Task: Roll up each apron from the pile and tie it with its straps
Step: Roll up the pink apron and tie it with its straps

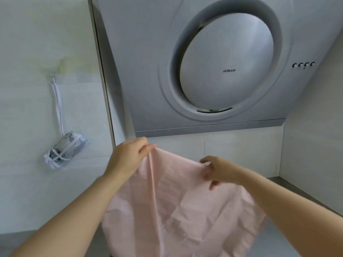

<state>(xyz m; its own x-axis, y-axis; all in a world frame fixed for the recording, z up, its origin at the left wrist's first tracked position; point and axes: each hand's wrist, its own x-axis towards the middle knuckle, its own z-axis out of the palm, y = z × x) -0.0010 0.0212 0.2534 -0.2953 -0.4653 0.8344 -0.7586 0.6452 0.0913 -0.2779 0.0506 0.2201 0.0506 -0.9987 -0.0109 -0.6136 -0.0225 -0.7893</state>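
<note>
A grey range hood [226, 60] is filling the white tiled wall [37, 43], its round panel facing us. Just below its lower edge, the pink apron [176, 201] is hanging spread and creased between two raised hands. The left hand [128, 154] is pinching the apron's top edge between thumb and fingertips, right beneath the hood's lower left corner. The right hand [220, 171] is gripping the same edge further right under the hood, fingers curled into the cloth. Well left of the hood, a rolled white bundle [65, 151], wrapped in white straps, is dangling from a hook [53, 79].
</note>
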